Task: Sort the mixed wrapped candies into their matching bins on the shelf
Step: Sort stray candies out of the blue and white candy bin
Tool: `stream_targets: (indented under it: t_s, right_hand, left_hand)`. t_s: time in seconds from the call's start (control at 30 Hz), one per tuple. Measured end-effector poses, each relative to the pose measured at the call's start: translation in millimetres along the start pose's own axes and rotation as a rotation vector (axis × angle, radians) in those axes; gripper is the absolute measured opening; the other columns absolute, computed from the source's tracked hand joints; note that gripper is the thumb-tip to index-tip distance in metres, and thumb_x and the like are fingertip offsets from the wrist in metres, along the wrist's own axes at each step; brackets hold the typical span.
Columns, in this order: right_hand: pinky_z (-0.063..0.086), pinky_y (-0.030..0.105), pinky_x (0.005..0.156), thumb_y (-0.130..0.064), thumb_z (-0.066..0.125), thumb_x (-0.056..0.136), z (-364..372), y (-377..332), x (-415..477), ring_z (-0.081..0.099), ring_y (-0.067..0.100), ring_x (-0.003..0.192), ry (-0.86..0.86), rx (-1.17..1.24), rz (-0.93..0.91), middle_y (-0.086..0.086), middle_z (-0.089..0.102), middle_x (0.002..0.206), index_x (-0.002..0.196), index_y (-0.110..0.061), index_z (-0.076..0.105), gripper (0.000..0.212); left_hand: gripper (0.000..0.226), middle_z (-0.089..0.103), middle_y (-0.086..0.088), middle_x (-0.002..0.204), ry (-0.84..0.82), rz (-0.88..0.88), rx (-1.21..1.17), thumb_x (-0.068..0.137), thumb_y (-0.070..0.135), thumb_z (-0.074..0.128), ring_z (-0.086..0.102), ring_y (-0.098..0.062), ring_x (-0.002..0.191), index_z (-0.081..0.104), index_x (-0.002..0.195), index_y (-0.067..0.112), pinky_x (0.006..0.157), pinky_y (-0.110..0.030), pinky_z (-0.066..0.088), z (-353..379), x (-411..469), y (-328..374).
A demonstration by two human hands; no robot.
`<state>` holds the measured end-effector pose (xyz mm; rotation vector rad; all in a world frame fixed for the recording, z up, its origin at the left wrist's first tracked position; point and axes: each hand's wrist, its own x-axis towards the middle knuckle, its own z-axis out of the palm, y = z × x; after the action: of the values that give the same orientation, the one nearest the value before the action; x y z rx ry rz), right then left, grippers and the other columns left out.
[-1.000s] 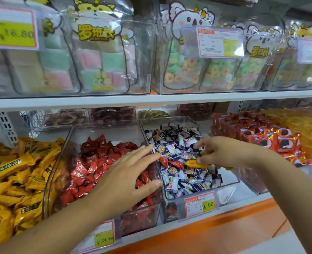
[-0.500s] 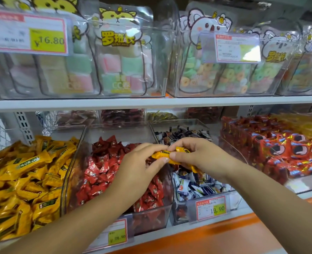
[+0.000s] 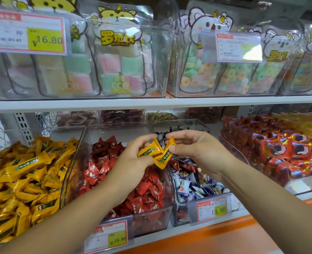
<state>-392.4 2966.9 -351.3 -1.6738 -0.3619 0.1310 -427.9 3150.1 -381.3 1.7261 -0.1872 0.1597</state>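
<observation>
Shelf (image 3: 151, 102) front: left hand (image 3: 133, 162) has joined right hand (image 3: 193, 149), both pinching yellow candies (image 3: 155, 153) out of blue bin (image 3: 188, 125); likely bound for lower-left yellow bin (image 3: 8, 228).

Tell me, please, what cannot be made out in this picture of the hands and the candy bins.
Head view: the count of the held yellow candies; fingers of the left hand and right hand cover parts of them.
Head view: much of the blue-and-white candy bin, behind the right hand and forearm.
Head view: the left yellow heap, cut off by the left edge.
Head view: small print on the upper price tag, too small, with glare.
</observation>
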Motion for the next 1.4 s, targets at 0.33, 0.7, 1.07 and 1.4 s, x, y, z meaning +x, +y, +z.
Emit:
stream_targets:
  t_s: [0.33,0.7,1.07,1.4]
  right_hand:
    - [0.058,0.023,0.073,0.002,0.064,0.087,13,-14,-7,0.07,0.019,0.083,-0.038,0.065,-0.009,0.017,0.073,0.096,0.106,-0.006,0.069,0.021]
    - [0.04,0.026,0.082,-0.053,0.051,0.092,-18,30,-5,0.052,0.018,0.095,-0.19,-1.161,-0.038,-0.003,0.04,0.108,0.138,-0.051,0.039,0.047]
    - [0.049,0.013,0.053,-0.013,0.063,0.092,-46,3,-1,0.068,0.007,0.063,0.037,-0.816,0.031,-0.002,0.061,0.103,0.114,-0.022,0.065,0.024]
    - [0.046,0.013,0.093,-0.025,0.064,0.091,37,-18,15,0.061,0.001,0.104,-0.08,-0.482,-0.198,-0.01,0.062,0.121,0.134,-0.031,0.053,0.044]
  left_hand:
    - [0.034,0.068,0.016,0.099,-0.038,0.1,0.218,0.079,0.043,0.072,0.062,0.006,0.089,0.059,0.111,0.048,0.077,-0.01,0.045,-5,-2,0]
    - [0.027,0.056,-0.001,0.084,0.065,0.064,0.135,0.091,0.027,0.061,0.065,-0.013,0.064,0.05,0.107,0.045,0.055,-0.037,0.06,-6,0,-2]
    - [0.016,0.056,-0.02,0.08,0.048,-0.011,0.167,0.086,0.051,0.056,0.053,-0.018,0.058,0.063,0.088,0.037,0.045,-0.029,0.047,-11,0,-3]
    - [0.014,0.068,0.003,0.083,0.374,0.046,0.093,0.094,0.027,0.06,0.062,-0.001,0.068,0.071,0.087,0.032,0.051,-0.023,0.054,-32,-2,-14]
